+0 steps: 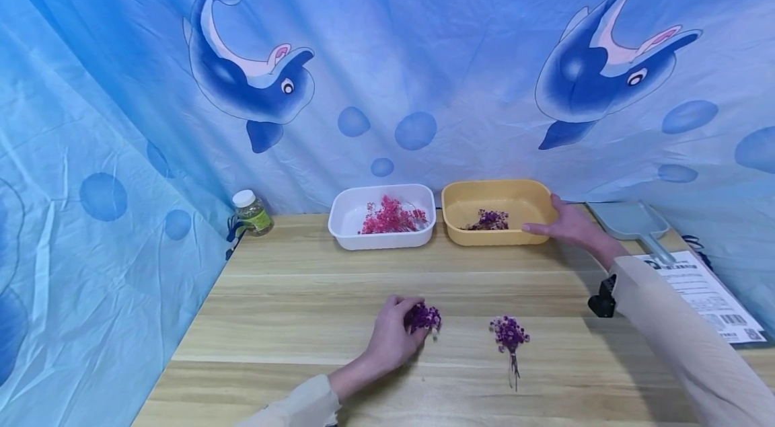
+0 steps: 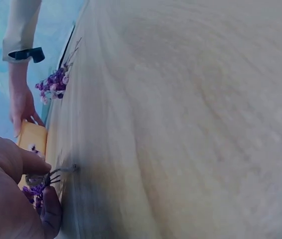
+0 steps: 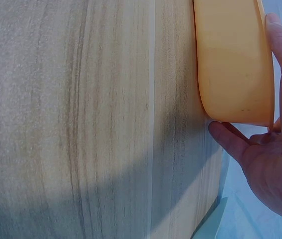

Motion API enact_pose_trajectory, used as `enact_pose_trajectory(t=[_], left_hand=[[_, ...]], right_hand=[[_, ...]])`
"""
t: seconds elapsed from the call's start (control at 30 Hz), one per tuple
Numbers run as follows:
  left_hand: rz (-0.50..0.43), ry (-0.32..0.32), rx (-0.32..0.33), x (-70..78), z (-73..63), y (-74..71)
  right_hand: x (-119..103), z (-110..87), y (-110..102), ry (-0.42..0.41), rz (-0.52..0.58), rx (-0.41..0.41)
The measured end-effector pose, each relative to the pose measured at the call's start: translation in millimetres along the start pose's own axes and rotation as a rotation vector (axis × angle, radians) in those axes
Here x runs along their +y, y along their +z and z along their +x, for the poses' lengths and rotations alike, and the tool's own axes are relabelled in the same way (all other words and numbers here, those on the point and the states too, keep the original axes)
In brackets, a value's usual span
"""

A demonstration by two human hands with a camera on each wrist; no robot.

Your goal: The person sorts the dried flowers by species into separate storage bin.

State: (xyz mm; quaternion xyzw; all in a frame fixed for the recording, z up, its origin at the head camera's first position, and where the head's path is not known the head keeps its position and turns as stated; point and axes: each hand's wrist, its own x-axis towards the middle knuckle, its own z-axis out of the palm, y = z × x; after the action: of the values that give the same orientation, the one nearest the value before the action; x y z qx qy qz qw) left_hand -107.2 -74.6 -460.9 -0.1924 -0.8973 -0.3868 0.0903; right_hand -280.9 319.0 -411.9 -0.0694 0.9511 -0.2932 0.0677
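My left hand (image 1: pixel 393 338) pinches a small bunch of purple dried flowers (image 1: pixel 425 318) low over the wooden table. In the left wrist view, thumb and fingertips close on its tied stems (image 2: pixel 41 180). At the back, my right hand (image 1: pixel 572 224) grips the right end of a yellow plastic basin (image 1: pixel 466 237), with the thumb along the front wall and fingers round the end. Purple flowers (image 1: pixel 492 219) lie inside that basin. A second purple bunch (image 1: pixel 510 333) lies on the table between the hands, stems toward the near edge.
Left of the yellow basin stands a white basin (image 1: pixel 345 239) holding pink dried flowers (image 1: pixel 390 215). A lidded jar (image 1: pixel 252 213) is at the back left corner. A grey dustpan (image 1: pixel 630 220) and printed sheets (image 1: pixel 705 292) lie at the right, under the right forearm's side. A blue dolphin curtain (image 1: pixel 387 44) hangs behind.
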Motion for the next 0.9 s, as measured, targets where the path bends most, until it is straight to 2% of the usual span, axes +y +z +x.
enact_pose_trajectory(t=[0.13, 0.37, 0.63, 0.77, 0.9], left_hand=[[-0.094, 0.0, -0.022, -2.9, 5.9, -2.0], [-0.307, 0.001, -0.072, 0.2, 25.0, -9.8], [-0.503, -0.132, -0.17, 10.0, 45.2, -15.3], [-0.552, -0.163, -0.22, 16.2, 59.0, -18.2], [-0.54, -0.13, -0.241, 21.2, 76.2, -21.7]], right_hand=[[-1.1, -0.4, 0.4, 0.011, 0.004, -0.005], [-0.6, -0.3, 0.5, 0.009, 0.015, -0.005], [0.9, 0.7, 1.0, 0.01, 0.019, -0.005], [1.4, 1.0, 1.3, 0.007, 0.013, -0.003], [1.9, 1.4, 1.7, 0.004, 0.012, -0.004]])
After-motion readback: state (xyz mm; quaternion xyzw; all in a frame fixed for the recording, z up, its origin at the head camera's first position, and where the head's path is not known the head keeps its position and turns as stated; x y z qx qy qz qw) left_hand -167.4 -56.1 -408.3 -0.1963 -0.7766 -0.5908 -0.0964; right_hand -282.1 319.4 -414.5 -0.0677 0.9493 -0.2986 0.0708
